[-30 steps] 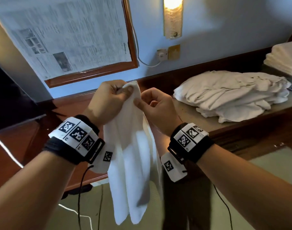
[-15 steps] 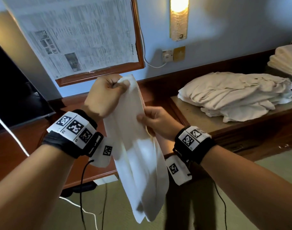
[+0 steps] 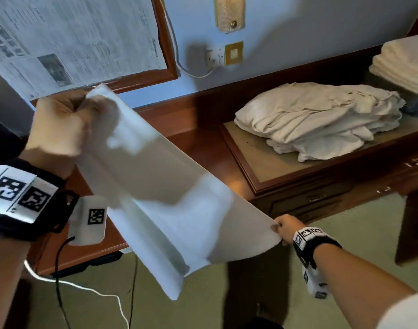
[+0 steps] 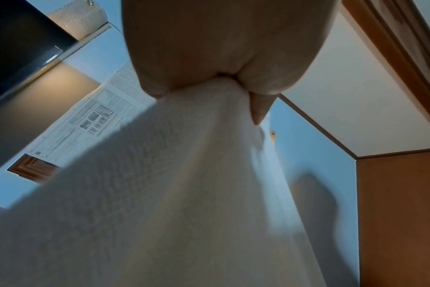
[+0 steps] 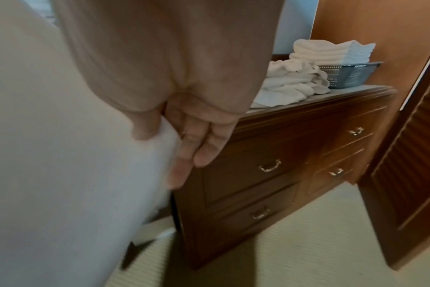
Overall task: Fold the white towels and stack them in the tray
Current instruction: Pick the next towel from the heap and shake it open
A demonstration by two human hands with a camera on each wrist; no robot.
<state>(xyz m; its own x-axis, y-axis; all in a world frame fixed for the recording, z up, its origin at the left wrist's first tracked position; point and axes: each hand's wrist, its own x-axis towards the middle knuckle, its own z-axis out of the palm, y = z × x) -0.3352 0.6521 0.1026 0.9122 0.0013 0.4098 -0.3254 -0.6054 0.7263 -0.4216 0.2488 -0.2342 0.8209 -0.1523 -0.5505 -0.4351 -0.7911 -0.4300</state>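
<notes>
The towel [image 3: 165, 186] is stretched taut in the air between both hands: left hand [image 3: 58, 124] fisted round the top corner, right hand [image 3: 285, 229] pinching the low far corner. Best now: keep tension, match corners squarely, then fold. The tray [image 5: 349, 73] sits beyond the right hand.

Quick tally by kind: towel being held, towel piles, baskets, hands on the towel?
Held white towel: 1
Loose towel heap: 1
Folded towel stack: 1
Blue-grey basket tray: 1
Hands gripping the towel: 2, left hand and right hand
Total: 6
</notes>
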